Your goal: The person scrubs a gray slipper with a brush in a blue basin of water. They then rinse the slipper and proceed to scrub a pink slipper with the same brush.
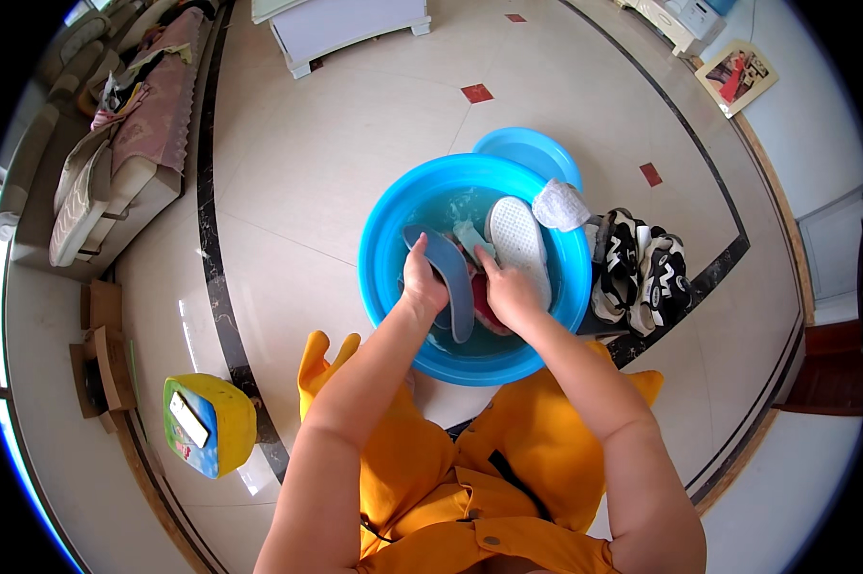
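A large round blue basin [378, 287] of water stands on the floor in front of me. Over it, my left hand [425, 280] is closed on a grey-blue slipper [455, 287], turned on its side. My right hand [510, 291] holds a small pale green brush-like piece [470, 238] against the slipper's inner side; its exact kind is hard to make out. A white slipper [517, 239] with a dotted surface leans inside the basin at the right. Something dark red [487, 304] lies partly hidden beneath my right hand.
A crumpled white cloth [560, 206] hangs on the basin's right rim. Behind stands a second blue basin [527, 146]. Black-and-white sneakers [642, 273] sit to the right. At left are a yellow stool [230, 424] with a phone [188, 421] on it, and a sofa [154, 134].
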The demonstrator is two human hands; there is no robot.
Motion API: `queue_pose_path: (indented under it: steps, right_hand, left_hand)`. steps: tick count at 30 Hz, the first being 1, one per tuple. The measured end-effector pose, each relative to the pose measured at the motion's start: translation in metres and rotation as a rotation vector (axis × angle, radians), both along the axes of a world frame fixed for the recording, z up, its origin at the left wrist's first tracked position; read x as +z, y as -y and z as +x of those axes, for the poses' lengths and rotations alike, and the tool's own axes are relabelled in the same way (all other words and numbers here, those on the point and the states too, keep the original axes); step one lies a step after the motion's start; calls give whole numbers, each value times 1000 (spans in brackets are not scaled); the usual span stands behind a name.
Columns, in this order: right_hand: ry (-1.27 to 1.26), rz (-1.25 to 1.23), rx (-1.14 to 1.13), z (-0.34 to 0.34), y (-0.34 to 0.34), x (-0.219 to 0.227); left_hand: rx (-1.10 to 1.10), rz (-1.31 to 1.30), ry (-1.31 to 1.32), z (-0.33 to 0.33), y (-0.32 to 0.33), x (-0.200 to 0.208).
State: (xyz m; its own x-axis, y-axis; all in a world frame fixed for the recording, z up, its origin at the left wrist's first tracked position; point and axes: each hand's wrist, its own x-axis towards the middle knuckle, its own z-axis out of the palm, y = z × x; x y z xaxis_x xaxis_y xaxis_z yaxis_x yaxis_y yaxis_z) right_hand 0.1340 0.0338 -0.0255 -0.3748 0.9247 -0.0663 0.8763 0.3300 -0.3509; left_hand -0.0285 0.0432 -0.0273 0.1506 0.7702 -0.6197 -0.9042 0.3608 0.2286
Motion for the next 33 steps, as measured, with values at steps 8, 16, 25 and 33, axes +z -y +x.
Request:
queue_pose_path:
  steps: [8, 16, 25, 33]
  right_hand:
    - [-315, -257, -78, 0, -9, 17]
    - [-498, -206, 91, -3, 26, 72]
    - [-388, -85, 125, -2, 33, 62]
    - [-256, 60, 49, -7, 19, 47]
  left_hand:
    - [110, -20, -41, 2, -1, -26]
    - [95, 188, 131, 0, 3, 20]
    - [-6, 318, 328, 10, 13, 21]
    - [-85, 171, 179, 37, 28, 21]
